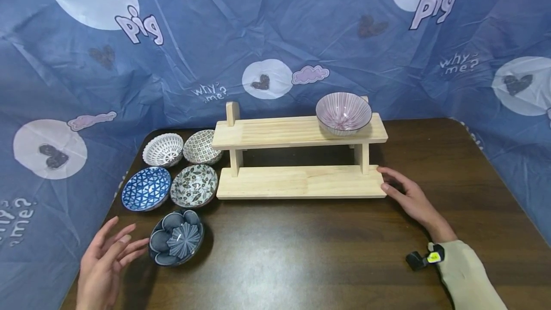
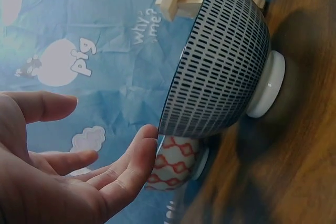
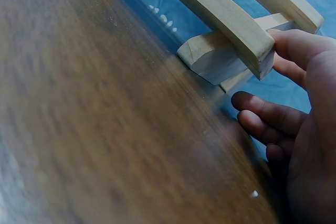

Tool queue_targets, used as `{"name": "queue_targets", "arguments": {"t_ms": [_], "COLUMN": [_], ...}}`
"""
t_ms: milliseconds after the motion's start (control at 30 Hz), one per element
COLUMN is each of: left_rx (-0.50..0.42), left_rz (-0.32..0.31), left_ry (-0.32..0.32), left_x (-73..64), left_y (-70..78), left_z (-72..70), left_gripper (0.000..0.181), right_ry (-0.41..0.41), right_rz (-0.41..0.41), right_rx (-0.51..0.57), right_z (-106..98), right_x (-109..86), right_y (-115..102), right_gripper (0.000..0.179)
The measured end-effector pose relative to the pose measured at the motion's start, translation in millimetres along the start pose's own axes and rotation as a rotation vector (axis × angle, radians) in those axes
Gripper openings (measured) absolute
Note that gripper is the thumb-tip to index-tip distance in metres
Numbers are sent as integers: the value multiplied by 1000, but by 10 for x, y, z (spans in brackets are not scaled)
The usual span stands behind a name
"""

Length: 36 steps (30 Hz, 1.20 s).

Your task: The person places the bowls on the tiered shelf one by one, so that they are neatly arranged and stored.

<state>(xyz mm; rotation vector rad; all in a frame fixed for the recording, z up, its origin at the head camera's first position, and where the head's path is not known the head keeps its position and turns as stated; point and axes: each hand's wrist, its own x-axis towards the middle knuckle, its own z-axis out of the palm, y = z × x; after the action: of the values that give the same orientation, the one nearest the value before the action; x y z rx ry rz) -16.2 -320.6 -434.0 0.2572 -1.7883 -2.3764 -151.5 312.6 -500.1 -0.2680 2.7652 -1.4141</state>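
My left hand is beside a dark blue flower-patterned bowl, fingers spread and fingertips right at its rim. In the left wrist view, that bowl's dashed outer wall and white foot show, tilted up off the table on one side. My right hand touches the right end of the lower board of a two-tier wooden shelf. In the right wrist view its other fingers hang loosely beneath the board's end. A purple-striped bowl sits on the upper board, toward the right.
Left of the shelf stand a white patterned bowl, a checked bowl, a blue triangle-patterned bowl and a leaf-patterned bowl. They are close together on the brown table. A blue printed cloth hangs behind and at both sides.
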Motion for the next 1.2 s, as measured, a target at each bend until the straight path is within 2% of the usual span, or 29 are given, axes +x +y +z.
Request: {"name": "queue_targets", "arguments": {"t_ms": [133, 267, 400, 500, 600, 767, 900, 1033, 1100, 1200], "left_rx": [-3, 60, 146, 162, 174, 215, 234, 191, 131, 54], "left_rz": [-32, -109, -168, -173, -190, -307, -394, -353, -288, -229], "left_ry": [8, -4, -44, -92, -108, -47, -13, -58, -115, -193], "left_x": [-25, -34, -16, 0, 18, 70, 106, 90, 75, 67], "left_y": [-25, -81, -155, -215, -268, -319, -334, -362, -396, -436], "left_z": [-45, -67, -57, -55, -55, -33, -3, 12, 17, 22], "left_gripper": [43, 43, 42, 42, 42, 40, 46, 42, 43, 48], "right_ry": [7, 8, 9, 9, 6, -1, -1, -5, -7, -8], "right_rz": [-6, -8, -7, -5, -2, 7, 7, 8, 11, 13], "right_rx": [3, 5, 0, -3, -4, 0, 2, 1, 1, 1], "right_z": [-2, -2, 1, 2, 1, -4, -6, -7, -7, -6], "right_x": [-2, -5, -10, -12, -10, -4, -4, -4, -4, -4], "right_y": [-2, 0, 7, 11, 10, -1, -3, -6, -7, -6], "right_gripper": [48, 48, 48, 48, 48, 49, 49, 49, 49, 50]}}
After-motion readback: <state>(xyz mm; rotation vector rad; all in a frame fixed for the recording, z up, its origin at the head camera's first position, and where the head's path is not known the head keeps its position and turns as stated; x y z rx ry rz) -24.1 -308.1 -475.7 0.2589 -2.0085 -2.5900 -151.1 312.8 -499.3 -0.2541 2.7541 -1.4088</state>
